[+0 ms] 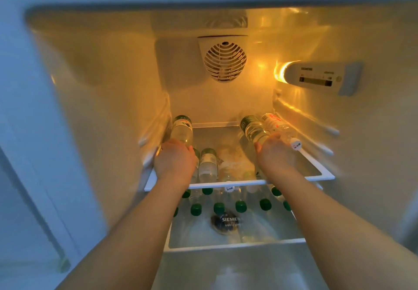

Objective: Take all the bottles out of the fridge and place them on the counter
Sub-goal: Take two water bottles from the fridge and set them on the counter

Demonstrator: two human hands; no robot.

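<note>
Head view: the open fridge (95, 99) is lit yellow inside, with a round fan grille (225, 61) on the back wall and a control panel (316, 77) on the right wall. Three bottles lie on their sides on the upper glass shelf (239, 184). One green-labelled bottle (182, 129) lies along the shelf's left edge. A second green-labelled bottle (253, 129) lies near the right edge, and just beside it, closest to the right edge, lies a red-labelled bottle (280, 128) with a white cap pointing toward the front right corner.

On the lower shelf (235, 244), seen partly through the glass, more bottles lie side by side with their caps toward the front edge; about eight green caps and one white cap show, though blur and the forearms hide part of the row, so the exact count cannot be told. A dark round sticker marked SIEMENS (226, 222) sits on that shelf's glass.

The left hand (174, 161) is curled around the neck end of the left bottle, back of the hand up. The right hand (274, 151) is curled over the neck end of the second green-labelled bottle, gripping it, and lies against the red-labelled one.
</note>
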